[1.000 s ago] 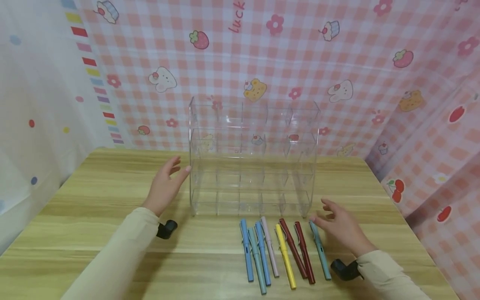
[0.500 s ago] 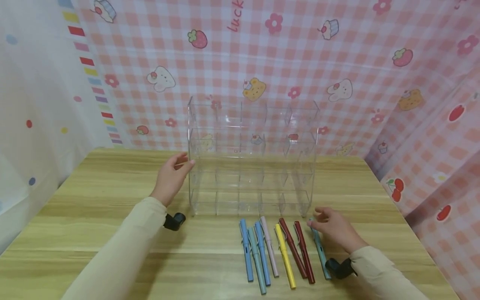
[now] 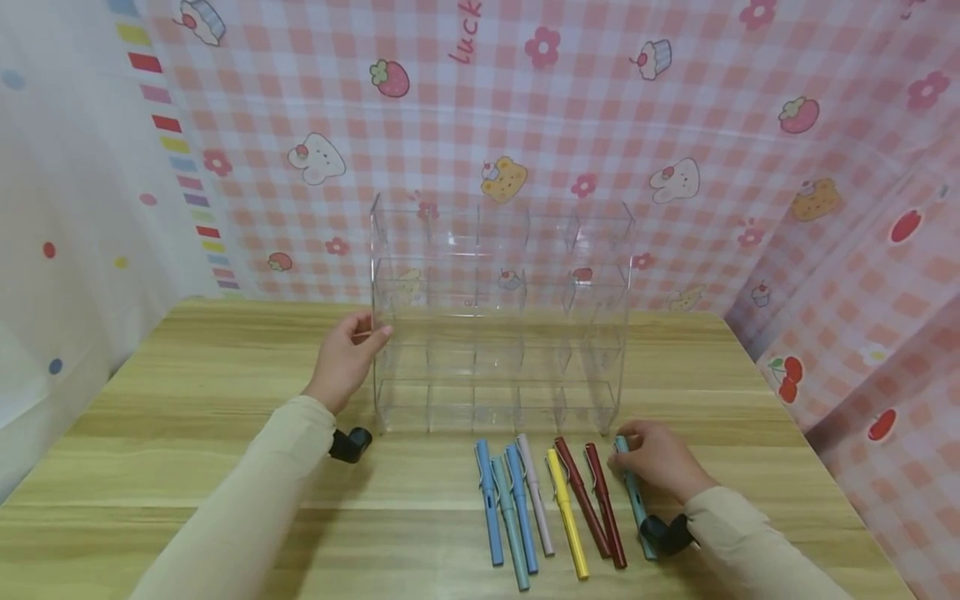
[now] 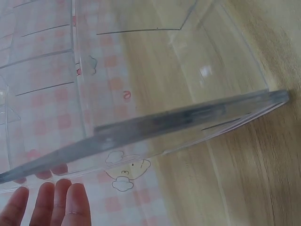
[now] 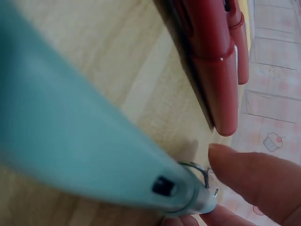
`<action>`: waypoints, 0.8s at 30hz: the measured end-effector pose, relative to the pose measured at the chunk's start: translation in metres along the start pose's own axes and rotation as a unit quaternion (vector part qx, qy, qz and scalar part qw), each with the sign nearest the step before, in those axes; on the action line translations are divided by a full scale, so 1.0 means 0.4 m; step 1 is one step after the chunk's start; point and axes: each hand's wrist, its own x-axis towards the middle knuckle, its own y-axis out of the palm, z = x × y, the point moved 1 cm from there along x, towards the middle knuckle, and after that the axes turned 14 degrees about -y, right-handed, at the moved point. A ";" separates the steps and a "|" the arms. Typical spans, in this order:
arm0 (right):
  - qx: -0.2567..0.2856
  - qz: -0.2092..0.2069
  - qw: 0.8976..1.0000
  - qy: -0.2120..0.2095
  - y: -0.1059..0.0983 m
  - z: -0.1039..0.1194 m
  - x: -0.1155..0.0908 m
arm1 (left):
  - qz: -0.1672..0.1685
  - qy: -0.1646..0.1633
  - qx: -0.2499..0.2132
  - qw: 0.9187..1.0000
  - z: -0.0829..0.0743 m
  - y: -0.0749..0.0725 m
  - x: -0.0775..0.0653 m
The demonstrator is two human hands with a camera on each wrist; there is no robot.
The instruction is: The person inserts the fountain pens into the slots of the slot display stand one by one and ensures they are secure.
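A clear acrylic rack [image 3: 498, 408] with rows of compartments stands upright on the table. My left hand [image 3: 345, 358] is at its left side; in the left wrist view the straight fingertips [image 4: 61, 202] lie right at the side panel. Several slim clipped pens lie in front of the rack. At the right end of the row, my right hand [image 3: 660, 458] has thumb and fingers about the capped end of a teal pen [image 3: 634, 498]. The right wrist view shows the thumb [image 5: 254, 179] by the clip and fingers on the cap's other side, partly hidden.
Left of the teal pen lie two dark red pens [image 3: 606, 508], a yellow pen [image 3: 567, 517], a lilac pen [image 3: 535, 496], two blue pens [image 3: 489, 504] and another teal pen [image 3: 510, 525]. A pink checked cloth [image 3: 442, 133] hangs behind the wooden table [image 3: 225, 367].
My right hand has moved left and down onto the teal pen's capped end, its thumb and fingers closing in. My left hand has moved right, up to the rack's side.
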 end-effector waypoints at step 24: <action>0.116 -0.066 0.991 0.011 -0.083 -0.004 -0.005 | -0.001 -0.030 -0.052 0.998 0.011 0.013 -0.001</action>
